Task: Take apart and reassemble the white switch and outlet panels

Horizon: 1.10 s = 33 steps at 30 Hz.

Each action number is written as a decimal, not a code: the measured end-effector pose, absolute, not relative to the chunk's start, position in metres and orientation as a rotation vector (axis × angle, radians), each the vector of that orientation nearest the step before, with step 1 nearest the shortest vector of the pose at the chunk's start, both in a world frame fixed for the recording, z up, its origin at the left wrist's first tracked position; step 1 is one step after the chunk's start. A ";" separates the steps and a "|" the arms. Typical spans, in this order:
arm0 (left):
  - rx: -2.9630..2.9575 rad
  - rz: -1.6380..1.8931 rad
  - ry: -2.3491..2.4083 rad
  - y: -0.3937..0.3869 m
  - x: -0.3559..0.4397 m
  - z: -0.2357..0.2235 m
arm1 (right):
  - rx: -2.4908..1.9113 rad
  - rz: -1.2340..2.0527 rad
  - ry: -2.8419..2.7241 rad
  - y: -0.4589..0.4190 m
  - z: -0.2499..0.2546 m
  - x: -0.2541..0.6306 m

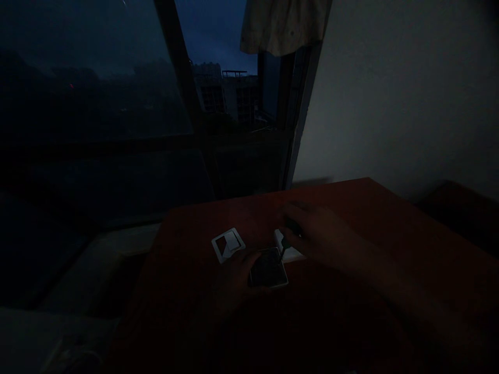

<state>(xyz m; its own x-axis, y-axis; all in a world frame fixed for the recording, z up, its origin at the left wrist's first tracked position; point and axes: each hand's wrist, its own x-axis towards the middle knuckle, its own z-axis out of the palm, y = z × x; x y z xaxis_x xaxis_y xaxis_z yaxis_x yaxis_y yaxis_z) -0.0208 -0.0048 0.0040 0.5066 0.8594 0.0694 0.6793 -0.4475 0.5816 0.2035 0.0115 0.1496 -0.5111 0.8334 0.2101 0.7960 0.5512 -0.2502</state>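
Note:
The scene is very dim. My right hand [317, 228] is closed around a screwdriver [286, 242] with a dark green handle. Its shaft points down, and the tip meets the right side of a square dark unit with a pale rim [267, 271], perhaps the back of a wall switch. My left hand [238, 272] grips that unit from the left, thumb along its upper edge and fingers below. Left of the unit lies a white square frame [217, 251], with a white flat piece [233, 240] across its opening. A white object [291, 253] lies partly hidden behind my right hand.
The reddish table [343, 200] extends towards a dark window [230, 140] and a pale wall [397, 93]. A short curtain [286, 26] hangs at the window's upper right. Pale items, too dark to make out, lie at the lower left.

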 end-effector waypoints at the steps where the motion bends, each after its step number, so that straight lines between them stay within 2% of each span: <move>1: 2.257 0.493 1.259 -0.005 -0.020 0.005 | -1.327 0.194 -2.482 0.011 0.150 0.204; 5: 2.240 0.530 1.233 -0.006 -0.018 0.007 | -1.280 0.244 -2.494 0.005 0.155 0.206; 11: 2.233 0.543 1.263 -0.007 -0.019 0.003 | -1.410 0.084 -2.479 0.008 0.154 0.206; 18: 2.220 0.548 1.227 -0.004 -0.021 0.003 | -1.220 0.343 -2.406 0.007 0.155 0.211; 22: 2.248 0.576 1.274 -0.005 -0.015 0.003 | -1.259 0.432 -2.207 0.005 0.150 0.228; 27: 2.346 0.656 1.362 -0.007 0.003 0.016 | -1.446 0.457 -1.943 -0.002 0.111 0.263; 33: 2.534 0.374 1.342 -0.001 0.024 0.040 | -1.610 0.652 -1.526 -0.020 0.042 0.298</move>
